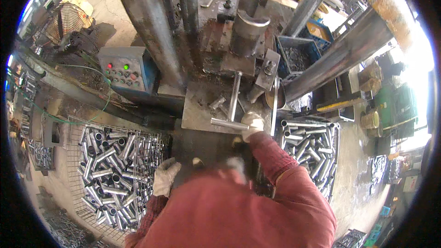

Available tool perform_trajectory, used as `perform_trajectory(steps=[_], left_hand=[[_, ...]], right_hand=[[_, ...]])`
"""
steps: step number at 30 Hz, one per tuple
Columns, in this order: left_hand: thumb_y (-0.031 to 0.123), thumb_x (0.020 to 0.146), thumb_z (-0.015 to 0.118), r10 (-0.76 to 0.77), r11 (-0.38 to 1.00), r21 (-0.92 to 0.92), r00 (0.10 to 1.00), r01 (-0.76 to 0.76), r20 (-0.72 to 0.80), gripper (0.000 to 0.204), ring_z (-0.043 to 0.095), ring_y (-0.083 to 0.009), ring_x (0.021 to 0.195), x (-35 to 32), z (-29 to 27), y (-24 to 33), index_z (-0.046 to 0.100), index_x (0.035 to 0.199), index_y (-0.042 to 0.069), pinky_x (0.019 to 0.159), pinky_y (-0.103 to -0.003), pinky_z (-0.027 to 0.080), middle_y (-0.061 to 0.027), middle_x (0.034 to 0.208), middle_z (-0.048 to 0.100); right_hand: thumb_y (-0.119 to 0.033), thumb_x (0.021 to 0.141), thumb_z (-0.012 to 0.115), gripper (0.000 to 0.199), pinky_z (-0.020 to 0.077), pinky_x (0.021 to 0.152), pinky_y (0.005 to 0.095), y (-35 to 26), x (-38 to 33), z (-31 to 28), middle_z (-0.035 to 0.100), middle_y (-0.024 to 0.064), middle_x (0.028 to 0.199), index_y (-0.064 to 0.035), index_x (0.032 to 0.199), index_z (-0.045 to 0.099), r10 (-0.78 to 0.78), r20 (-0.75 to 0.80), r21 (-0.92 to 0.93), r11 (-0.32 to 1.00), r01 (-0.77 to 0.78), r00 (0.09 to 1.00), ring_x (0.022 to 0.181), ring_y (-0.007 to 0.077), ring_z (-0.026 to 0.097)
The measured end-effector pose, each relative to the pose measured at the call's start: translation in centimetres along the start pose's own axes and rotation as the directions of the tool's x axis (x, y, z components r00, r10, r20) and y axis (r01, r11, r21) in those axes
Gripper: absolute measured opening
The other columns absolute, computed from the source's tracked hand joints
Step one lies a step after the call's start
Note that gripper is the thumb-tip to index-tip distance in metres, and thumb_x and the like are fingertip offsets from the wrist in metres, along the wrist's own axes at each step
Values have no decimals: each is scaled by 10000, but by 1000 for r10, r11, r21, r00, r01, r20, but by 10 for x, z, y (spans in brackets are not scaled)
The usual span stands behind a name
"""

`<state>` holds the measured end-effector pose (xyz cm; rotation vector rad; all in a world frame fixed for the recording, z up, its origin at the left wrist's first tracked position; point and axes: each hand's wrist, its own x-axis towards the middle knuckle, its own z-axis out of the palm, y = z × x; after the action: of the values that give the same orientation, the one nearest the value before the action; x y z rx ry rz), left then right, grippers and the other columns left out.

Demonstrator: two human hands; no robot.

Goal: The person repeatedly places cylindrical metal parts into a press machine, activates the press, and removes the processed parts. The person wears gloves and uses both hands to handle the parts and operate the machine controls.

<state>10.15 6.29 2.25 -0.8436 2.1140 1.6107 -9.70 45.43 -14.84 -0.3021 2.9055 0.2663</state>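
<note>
My right hand (253,126), in a pale work glove, is closed around the right end of a shiny metal tube (228,124). The tube lies sideways over the front edge of the press's steel table (195,117). Just beyond it, a metal rod (235,95) points away toward a dark cylindrical die block (249,25). My left hand (166,177), gloved as well, hangs low beside the wire basket (154,140), its fingers apart and nothing visible in them. Cut metal tubes (110,174) fill that basket in a loose heap.
On the right stands a second container of metal tubes (312,149). A control box (124,71) with lit red and green lamps sits left of the table. Thick steel columns (149,27) flank the press. Behind to the right is a dark crate (296,57) of small metal pieces.
</note>
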Motion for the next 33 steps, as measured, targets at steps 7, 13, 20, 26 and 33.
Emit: perform_trajectory(steps=[7,13,20,26,33], left_hand=[[421,891,855,-30,999,-36,988,36,149,698,706,-271,1182,28,9,-29,687,1404,-21,1011,-369,564,-184,1327,736],[244,964,835,312,949,-80,946,-305,94,517,681,-186,1011,40,43,49,689,1401,9,898,-328,559,-97,1166,746],[227,989,830,573,819,-123,794,-560,203,541,685,-207,1060,50,131,221,645,1387,-89,977,-350,560,-98,1132,727],[181,1132,583,640,747,-404,736,-528,220,349,728,-242,1032,139,143,265,636,1411,-21,865,-379,625,-144,1167,746],[351,1090,560,678,243,713,641,-658,359,358,743,-455,975,273,105,302,729,1174,47,809,-537,597,-261,1027,760]], right_hand=[[-195,898,684,203,641,794,449,36,-21,-18,787,164,879,-57,942,827,-183,41,147,973,175,982,892,334,793],[-77,855,754,172,629,861,429,93,-129,-123,767,149,1052,-68,1022,795,-237,197,672,739,45,951,985,336,774],[-142,937,738,255,620,741,369,13,-87,-258,759,164,923,-41,1169,768,293,-238,857,513,58,926,806,312,756],[-301,964,748,335,604,695,445,-32,-54,-278,710,180,906,-18,1141,715,246,-613,405,914,31,751,779,346,727],[-415,899,849,566,628,893,472,11,-85,-259,793,223,1129,-56,1322,737,351,-94,906,419,-66,932,1045,387,780]])
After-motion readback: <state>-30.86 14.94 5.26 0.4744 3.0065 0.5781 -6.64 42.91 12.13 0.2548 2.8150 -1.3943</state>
